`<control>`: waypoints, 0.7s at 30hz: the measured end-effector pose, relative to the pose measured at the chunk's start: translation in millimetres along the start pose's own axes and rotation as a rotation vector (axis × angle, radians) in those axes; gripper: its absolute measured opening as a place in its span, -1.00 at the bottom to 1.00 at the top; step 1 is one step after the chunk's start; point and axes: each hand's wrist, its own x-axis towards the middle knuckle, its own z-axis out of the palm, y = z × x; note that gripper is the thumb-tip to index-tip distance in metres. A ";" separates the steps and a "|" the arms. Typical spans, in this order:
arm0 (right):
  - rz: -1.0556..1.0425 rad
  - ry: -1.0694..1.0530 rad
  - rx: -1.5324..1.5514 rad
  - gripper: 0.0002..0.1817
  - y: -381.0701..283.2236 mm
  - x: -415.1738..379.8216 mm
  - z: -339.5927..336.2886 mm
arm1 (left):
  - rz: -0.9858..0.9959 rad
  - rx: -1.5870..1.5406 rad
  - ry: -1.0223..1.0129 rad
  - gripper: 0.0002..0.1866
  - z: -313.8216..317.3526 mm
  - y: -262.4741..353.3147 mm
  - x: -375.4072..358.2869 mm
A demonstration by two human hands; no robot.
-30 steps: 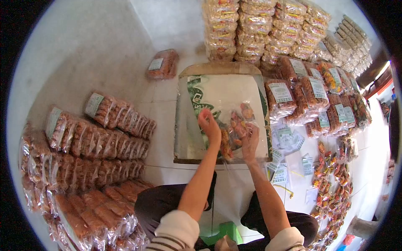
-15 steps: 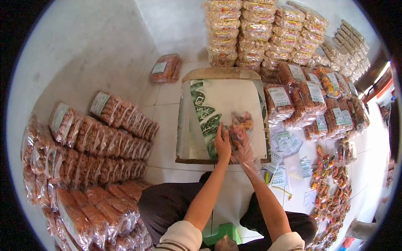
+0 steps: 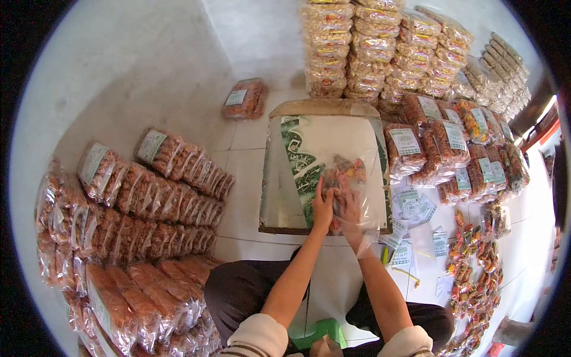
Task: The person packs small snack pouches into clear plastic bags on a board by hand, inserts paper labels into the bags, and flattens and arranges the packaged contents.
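A clear plastic bag holding dark red and orange wrapped pieces lies over a low board-topped stand in front of me. My left hand grips the bag's left side, fingers pointing away from me and pressed against the contents. Close beside it, my right hand has its fingers bent around the lower part of the pieces. Clear film covers this hand down to the wrist, so its fingers show only through plastic. The stand's top is pale, with a green and white printed strip on its left.
Stacked packs of brown snacks fill the left side. Tall stacks of pale packs stand behind, with labelled packs at right. Printed labels and wrapped pieces lie on the tiles, and a single pack sits at back left.
My right hand has drawn slightly toward me, with the film now spread wider over its wrist. The left hand stays on the bag's left side. The whole view has shifted a little.
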 end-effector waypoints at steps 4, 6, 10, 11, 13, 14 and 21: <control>0.074 -0.243 0.155 -0.34 13.3 -26.9 -20.8 | 0.039 -0.127 0.111 -0.48 6.9 -4.6 3.2; -0.020 -0.330 0.315 -0.30 9.3 -35.7 -28.1 | 0.017 -0.168 0.093 -0.49 7.3 -7.0 7.6; -0.201 -0.397 -0.026 -0.26 10.6 -39.3 -25.9 | -0.013 -0.208 0.046 -0.48 4.6 -3.4 7.7; -0.242 -0.405 0.005 -0.24 18.7 -40.5 -22.1 | -0.011 -0.205 0.046 -0.48 3.6 2.4 4.4; -0.136 -0.397 0.156 -0.20 -0.1 -30.1 -16.0 | -0.184 -0.187 -0.031 -0.44 0.8 19.7 -4.3; -0.083 -0.395 0.233 -0.18 -6.3 -24.3 -9.3 | -0.181 -0.180 -0.029 -0.44 -0.7 20.8 -5.9; -0.247 -0.118 -0.381 -0.10 21.8 -3.7 23.9 | -0.108 -0.297 -0.059 -0.39 -6.3 -0.9 2.1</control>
